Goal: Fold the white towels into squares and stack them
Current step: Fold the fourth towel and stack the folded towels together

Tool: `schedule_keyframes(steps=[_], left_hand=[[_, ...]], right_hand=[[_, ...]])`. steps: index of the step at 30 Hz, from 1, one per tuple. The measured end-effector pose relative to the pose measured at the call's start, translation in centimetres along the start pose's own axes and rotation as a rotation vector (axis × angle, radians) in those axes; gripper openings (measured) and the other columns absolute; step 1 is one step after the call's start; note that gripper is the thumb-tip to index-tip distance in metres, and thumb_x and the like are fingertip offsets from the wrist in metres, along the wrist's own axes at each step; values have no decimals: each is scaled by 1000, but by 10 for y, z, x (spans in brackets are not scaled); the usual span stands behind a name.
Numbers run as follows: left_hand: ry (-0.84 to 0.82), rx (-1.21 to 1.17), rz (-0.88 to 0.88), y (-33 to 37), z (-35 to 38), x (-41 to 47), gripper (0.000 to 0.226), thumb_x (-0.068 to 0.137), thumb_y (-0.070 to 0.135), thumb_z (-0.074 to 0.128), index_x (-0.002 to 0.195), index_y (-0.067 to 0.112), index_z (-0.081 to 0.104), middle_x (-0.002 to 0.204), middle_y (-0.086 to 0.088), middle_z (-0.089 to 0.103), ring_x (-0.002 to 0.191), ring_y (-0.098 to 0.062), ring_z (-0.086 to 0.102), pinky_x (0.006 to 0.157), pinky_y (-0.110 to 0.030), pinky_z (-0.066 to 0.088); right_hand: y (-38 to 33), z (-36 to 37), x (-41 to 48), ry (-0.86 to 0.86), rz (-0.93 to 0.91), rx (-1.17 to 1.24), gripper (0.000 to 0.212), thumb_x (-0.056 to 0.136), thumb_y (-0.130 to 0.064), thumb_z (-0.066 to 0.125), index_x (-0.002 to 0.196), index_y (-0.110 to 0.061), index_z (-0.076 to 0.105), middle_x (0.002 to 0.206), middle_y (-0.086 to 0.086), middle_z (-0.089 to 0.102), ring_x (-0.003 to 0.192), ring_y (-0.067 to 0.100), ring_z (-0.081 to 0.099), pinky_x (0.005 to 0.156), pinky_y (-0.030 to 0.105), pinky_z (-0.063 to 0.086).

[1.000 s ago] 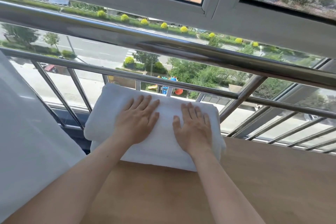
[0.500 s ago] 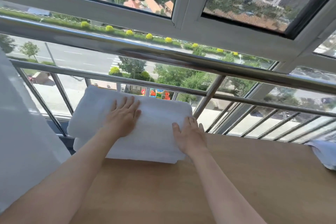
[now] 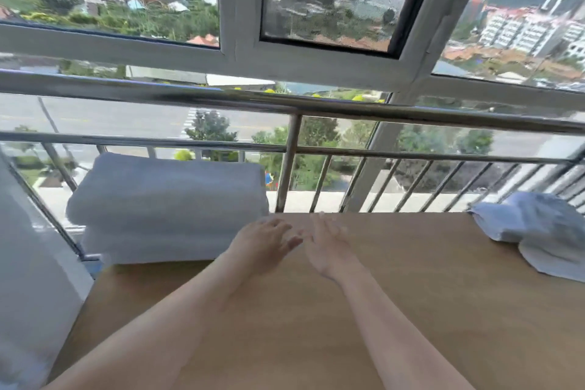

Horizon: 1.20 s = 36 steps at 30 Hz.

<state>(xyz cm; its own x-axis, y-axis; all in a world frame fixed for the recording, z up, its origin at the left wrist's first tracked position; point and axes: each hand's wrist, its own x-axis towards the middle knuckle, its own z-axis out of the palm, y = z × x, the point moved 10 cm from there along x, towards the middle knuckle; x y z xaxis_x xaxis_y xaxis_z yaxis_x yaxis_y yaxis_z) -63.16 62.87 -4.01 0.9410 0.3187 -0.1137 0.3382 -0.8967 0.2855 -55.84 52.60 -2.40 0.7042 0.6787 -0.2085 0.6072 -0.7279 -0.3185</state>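
Note:
A stack of folded white towels (image 3: 164, 199) sits at the far left corner of the wooden table (image 3: 411, 310), against the railing. My left hand (image 3: 262, 244) hovers just right of the stack with fingers spread, holding nothing. Beside it, my right hand (image 3: 329, 247) is also over the bare tabletop, fingers straight and empty. Both hands are blurred by motion. A heap of unfolded white towels (image 3: 544, 228) lies at the table's far right edge, partly cut off by the frame.
A steel railing (image 3: 291, 108) with vertical bars runs along the table's far edge, with window frames above it. A white curtain (image 3: 28, 279) hangs at the left beside the table.
Both hands have come off the folded stack and moved right over the bare table. The view has swung right, bringing the unfolded towels into sight.

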Motion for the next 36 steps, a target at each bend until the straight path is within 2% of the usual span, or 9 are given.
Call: schedule_keyframes(steps=[3,7,14,17,22,29,36], left_hand=[[23,88,-17,50,5,-5,61,100,64,20,140,27,50,146,4,51,131,-27,49,107,-42,37],[105,135,31,123,9,-8,56,102,60,24,138,29,51,144,4,54,129,-23,52,102,-39,39],[130,224,94,228,47,-9,55,101,60,30,142,28,48,151,4,47,137,-23,42,109,-37,32],[121,217,101,262,64,-4,56,101,59,32,146,27,45,157,2,39,145,-22,32,114,-38,26],[111,213,83,302,83,17,60,100,60,31,150,28,37,162,1,31,150,-22,23,116,-39,25],[5,158,66,348,138,85,67,99,65,31,154,28,31,164,3,26,151,-20,20,117,-39,23],[-12,178,161,421,164,172,68,96,68,32,151,28,37,160,2,33,148,-21,27,115,-38,26]], right_hand=[[52,-23,-35,42,40,21,62,105,-49,31,159,-20,21,167,8,17,153,29,15,123,48,10],[138,-50,-88,114,151,1,69,101,-61,25,159,-25,20,168,5,15,153,27,15,123,48,7],[266,-64,-155,128,278,-21,72,98,-65,25,158,-26,22,167,3,18,152,27,17,123,47,11],[307,-67,-170,111,305,-14,72,98,-66,25,158,-27,21,167,3,17,153,26,15,122,46,9],[361,-77,-169,120,343,-4,73,97,-67,26,159,-27,21,166,11,18,153,27,16,123,45,8],[434,-75,-147,31,310,-29,72,100,-64,25,160,-25,15,168,-1,13,154,23,11,123,46,8],[538,-104,-116,25,390,-61,72,100,-62,25,160,-24,14,168,-1,14,153,23,15,123,48,14]])
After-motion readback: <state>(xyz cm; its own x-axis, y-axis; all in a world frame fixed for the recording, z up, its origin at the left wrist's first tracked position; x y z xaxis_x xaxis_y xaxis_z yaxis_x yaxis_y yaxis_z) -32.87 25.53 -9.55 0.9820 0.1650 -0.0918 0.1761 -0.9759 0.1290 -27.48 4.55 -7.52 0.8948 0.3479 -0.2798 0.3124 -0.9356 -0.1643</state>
